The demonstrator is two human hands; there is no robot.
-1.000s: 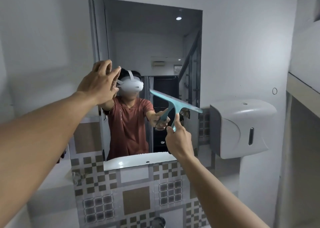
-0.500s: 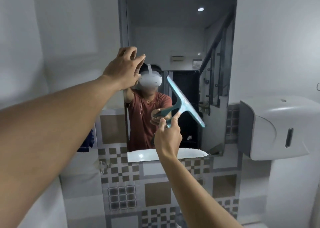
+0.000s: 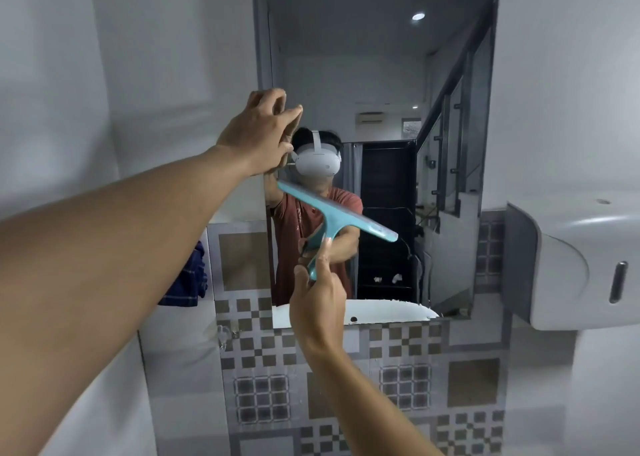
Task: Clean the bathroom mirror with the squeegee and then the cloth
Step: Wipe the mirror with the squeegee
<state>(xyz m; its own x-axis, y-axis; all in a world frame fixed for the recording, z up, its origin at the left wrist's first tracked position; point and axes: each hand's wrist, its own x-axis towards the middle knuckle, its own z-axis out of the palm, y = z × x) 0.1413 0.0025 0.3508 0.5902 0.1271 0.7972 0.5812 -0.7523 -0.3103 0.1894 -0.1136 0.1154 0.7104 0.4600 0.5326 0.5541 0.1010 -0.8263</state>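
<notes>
The wall mirror point(image 3: 381, 74) hangs straight ahead, and a person with a white headset is reflected in it. My right hand point(image 3: 318, 303) grips the handle of a teal squeegee point(image 3: 336, 213). Its blade slants from upper left to lower right across the mirror's lower left part. Whether the blade touches the glass I cannot tell. My left hand point(image 3: 256, 133) is raised at the mirror's left edge, fingers bent around it and thumb on the front. A blue checked cloth point(image 3: 187, 275) hangs at the left, partly hidden by my left forearm.
A white wall dispenser point(image 3: 571, 265) juts out just right of the mirror. Patterned grey and brown tiles point(image 3: 398, 386) cover the wall below. A white basin rim shows only as a reflection at the mirror's bottom.
The view has swung so the mirror now sits centre-right. The squeegee has moved left and its blade has tilted to a flatter slant. My left hand stays at the mirror's left edge.
</notes>
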